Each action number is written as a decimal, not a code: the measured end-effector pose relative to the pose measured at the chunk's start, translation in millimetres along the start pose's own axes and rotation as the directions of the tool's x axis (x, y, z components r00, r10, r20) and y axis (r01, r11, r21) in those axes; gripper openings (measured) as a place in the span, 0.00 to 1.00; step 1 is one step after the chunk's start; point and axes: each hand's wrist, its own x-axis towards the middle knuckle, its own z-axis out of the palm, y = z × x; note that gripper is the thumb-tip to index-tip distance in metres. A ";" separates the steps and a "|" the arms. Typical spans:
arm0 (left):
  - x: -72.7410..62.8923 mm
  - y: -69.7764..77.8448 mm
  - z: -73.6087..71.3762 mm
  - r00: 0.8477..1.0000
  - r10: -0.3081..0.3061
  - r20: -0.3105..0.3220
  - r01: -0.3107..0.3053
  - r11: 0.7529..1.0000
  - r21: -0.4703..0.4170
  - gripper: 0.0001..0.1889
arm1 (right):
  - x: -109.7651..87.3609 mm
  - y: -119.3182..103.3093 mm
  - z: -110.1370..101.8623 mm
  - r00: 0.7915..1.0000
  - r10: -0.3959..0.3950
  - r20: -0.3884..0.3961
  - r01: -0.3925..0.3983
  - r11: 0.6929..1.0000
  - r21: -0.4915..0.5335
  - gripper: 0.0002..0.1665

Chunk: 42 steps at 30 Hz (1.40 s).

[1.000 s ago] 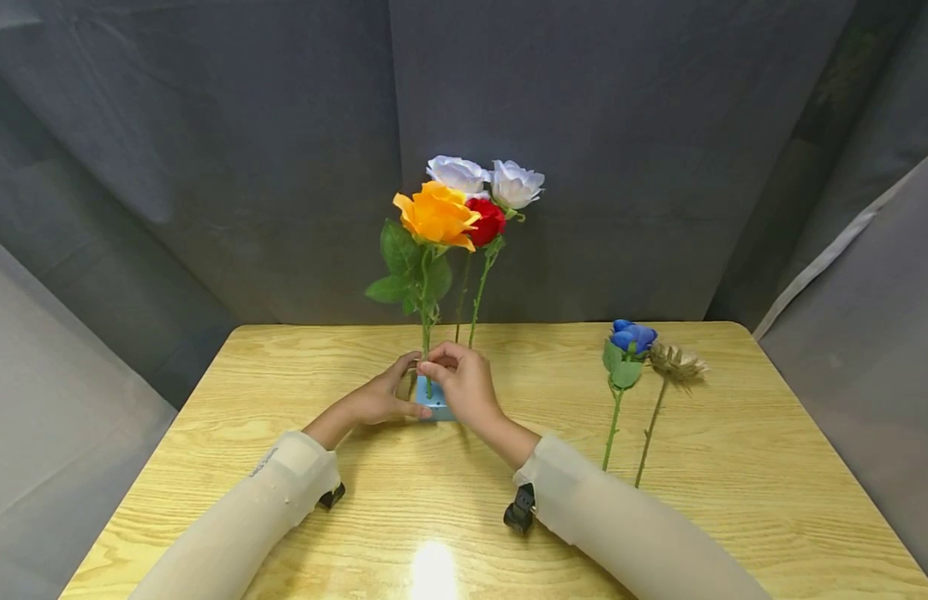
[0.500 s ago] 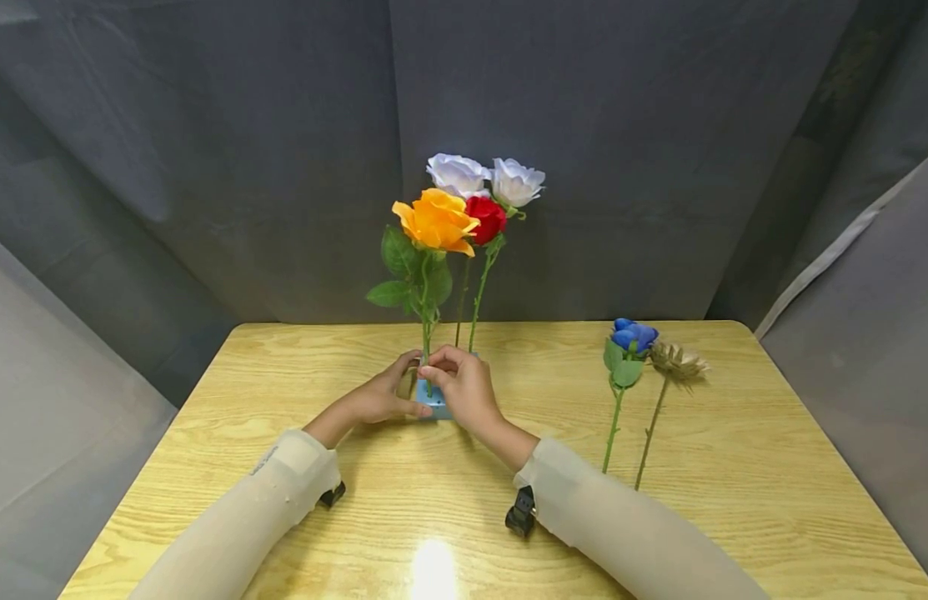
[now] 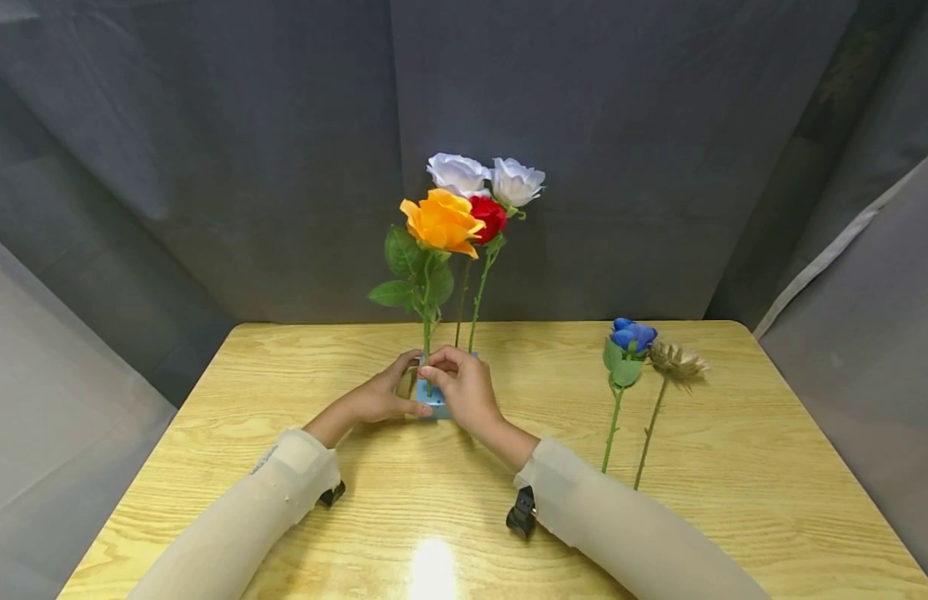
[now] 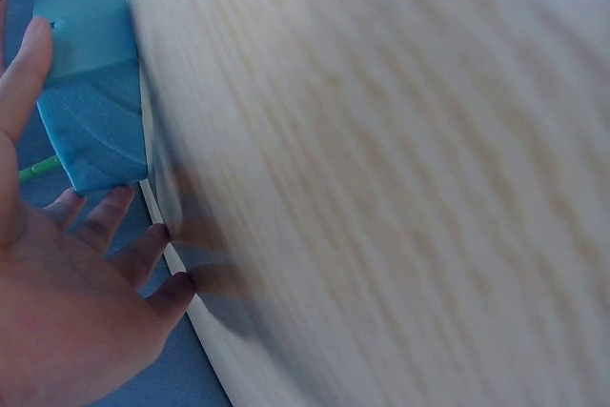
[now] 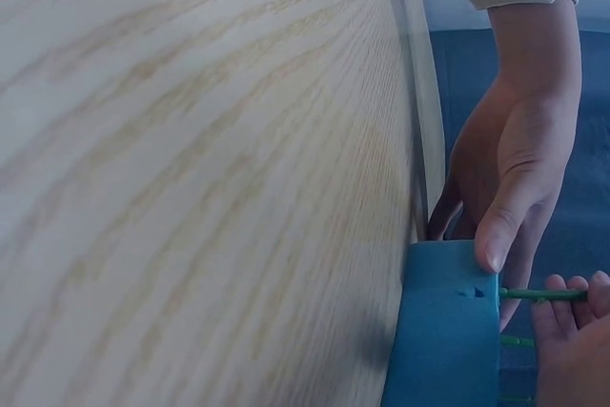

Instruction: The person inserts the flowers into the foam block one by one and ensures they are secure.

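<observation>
A light blue block (image 3: 436,408) with small holes in its top stands on the table. My left hand (image 3: 373,400) holds it from the left side, thumb at the near corner and fingers reaching behind. In the left wrist view that thumb lies against the blue block (image 4: 91,131). My right hand (image 3: 467,387) pinches the green stem (image 5: 543,295) of an orange rose (image 3: 443,222) low down; the stem's lower end meets the block's top. Behind rise a red rose (image 3: 490,217) and two white roses (image 3: 458,173), upright; the hands hide their stem ends.
To the right, a blue rose (image 3: 633,335) and a dried-looking beige flower (image 3: 677,364) lie on the wooden table (image 3: 734,467), their stems pointing toward the near edge, partly behind the right sleeve. Grey curtains (image 3: 283,167) hang behind and on both sides.
The orange rose has come down a little and its bloom has shifted slightly right. Both hands keep nearly the same place and hold.
</observation>
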 end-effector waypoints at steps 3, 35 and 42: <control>0.2 0.3 0.1 1.000 -0.002 0.000 0.002 1.000 -0.001 0.58 | -0.6 -0.1 -0.1 1.000 0.000 -0.001 0.000 1.000 0.007 0.04; -0.3 0.1 1.7 0.999 -0.019 -0.029 0.019 1.000 0.003 0.58 | -6.1 -0.3 -23.8 0.999 0.052 -0.015 -0.051 0.998 0.042 0.13; 0.8 0.0 1.7 0.999 -0.028 -0.037 0.029 1.000 0.005 0.59 | -9.5 5.0 -37.7 0.996 0.074 -0.041 -0.072 0.996 0.043 0.13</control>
